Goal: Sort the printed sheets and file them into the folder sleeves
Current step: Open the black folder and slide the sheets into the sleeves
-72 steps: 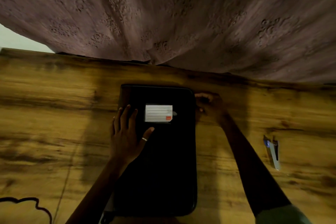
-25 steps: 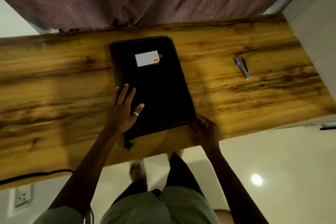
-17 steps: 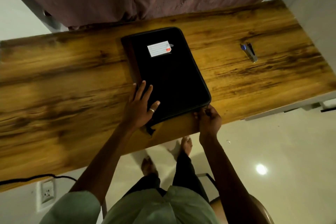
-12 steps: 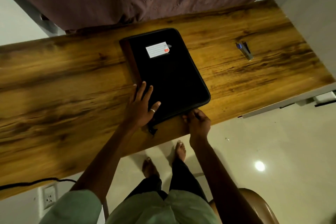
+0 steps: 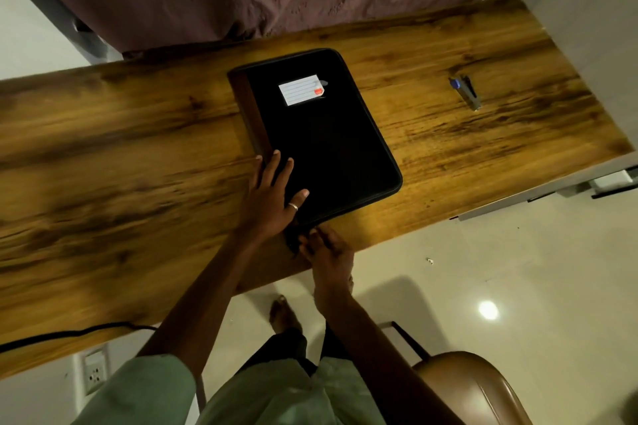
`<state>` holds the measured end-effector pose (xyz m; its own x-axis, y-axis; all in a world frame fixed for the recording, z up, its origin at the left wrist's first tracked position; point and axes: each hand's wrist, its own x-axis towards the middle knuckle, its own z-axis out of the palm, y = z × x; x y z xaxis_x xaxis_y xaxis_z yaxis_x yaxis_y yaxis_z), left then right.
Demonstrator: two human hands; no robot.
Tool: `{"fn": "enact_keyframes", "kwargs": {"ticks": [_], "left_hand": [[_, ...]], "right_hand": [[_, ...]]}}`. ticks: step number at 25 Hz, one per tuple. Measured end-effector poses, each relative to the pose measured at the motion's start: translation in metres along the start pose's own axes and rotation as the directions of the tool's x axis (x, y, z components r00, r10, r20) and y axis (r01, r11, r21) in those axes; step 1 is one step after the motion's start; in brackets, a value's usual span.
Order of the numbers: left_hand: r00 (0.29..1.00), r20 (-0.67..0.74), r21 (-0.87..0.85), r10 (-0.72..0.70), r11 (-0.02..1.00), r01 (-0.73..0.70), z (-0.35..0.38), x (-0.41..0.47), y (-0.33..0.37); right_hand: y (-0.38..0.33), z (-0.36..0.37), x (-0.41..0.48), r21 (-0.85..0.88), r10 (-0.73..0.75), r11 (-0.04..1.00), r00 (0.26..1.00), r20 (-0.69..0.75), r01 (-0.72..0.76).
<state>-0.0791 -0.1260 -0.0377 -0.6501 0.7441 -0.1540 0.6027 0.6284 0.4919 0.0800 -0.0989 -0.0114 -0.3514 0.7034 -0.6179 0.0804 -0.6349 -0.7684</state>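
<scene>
Closed black zippered folder (image 5: pixel 321 134) at frame centre on wooden table (image 5: pixel 121 155); left hand (image 5: pixel 271 198) flat, fingers spread; right hand (image 5: pixel 326 254) fingers pinching its lower-left corner zipper.

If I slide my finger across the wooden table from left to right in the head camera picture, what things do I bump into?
black cable → left hand → black folder → stapler. The right hand at the folder's near corner overlaps the left hand and the folder, so it is left out.

Left hand (image 5: pixel 272 197) flat on the closed black folder (image 5: pixel 328 141); right hand (image 5: pixel 326 252) — fingers at its near corner.
</scene>
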Motion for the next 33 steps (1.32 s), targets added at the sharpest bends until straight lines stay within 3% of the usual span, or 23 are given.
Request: {"fn": "enact_keyframes", "kwargs": {"ticks": [10,14,20,22,23,25,26,29,33], "left_hand": [[1.0,-0.017,-0.01,-0.002,1.0,0.002,0.007,-0.001,-0.001],[1.0,-0.023,-0.011,-0.013,1.0,0.013,0.005,-0.004,0.002],[0.99,-0.093,-0.111,-0.103,0.989,0.093,0.011,-0.01,0.012],[0.973,-0.114,-0.231,-0.2,0.958,0.169,0.011,-0.014,0.024],[0.96,-0.121,-0.276,-0.252,0.938,0.211,0.01,-0.014,0.03],[0.931,-0.138,-0.307,-0.339,0.908,0.285,0.008,-0.011,0.041],[0.915,-0.144,-0.323,-0.377,0.892,0.316,0.007,-0.008,0.045],[0.854,-0.15,-0.407,-0.497,0.819,0.405,0.003,0.006,0.054],[0.741,-0.163,-0.442,-0.651,0.72,0.536,0.004,0.031,0.054]], "right_hand": [[0.003,0.009,-0.005,-0.197,0.048,0.98,0.997,0.068,-0.033],[-0.003,0.013,-0.005,-0.383,0.082,0.922,0.994,0.067,-0.05],[-0.043,-0.001,0.04,-0.701,0.263,0.707,0.955,0.136,-0.095],[-0.071,-0.015,0.057,-0.821,0.113,0.568,0.982,0.149,0.059],[-0.089,-0.022,0.064,-0.888,0.007,0.436,0.985,0.17,0.15],[-0.124,-0.032,0.081,-0.95,-0.215,0.161,0.949,0.23,0.267],[-0.138,-0.035,0.092,-0.949,-0.299,0.11,0.921,0.251,0.295],[-0.159,-0.031,0.132,-0.915,-0.402,0.109,0.859,0.318,0.389],[-0.168,-0.015,0.177,-0.899,-0.281,0.078,0.874,0.396,0.432]]}}
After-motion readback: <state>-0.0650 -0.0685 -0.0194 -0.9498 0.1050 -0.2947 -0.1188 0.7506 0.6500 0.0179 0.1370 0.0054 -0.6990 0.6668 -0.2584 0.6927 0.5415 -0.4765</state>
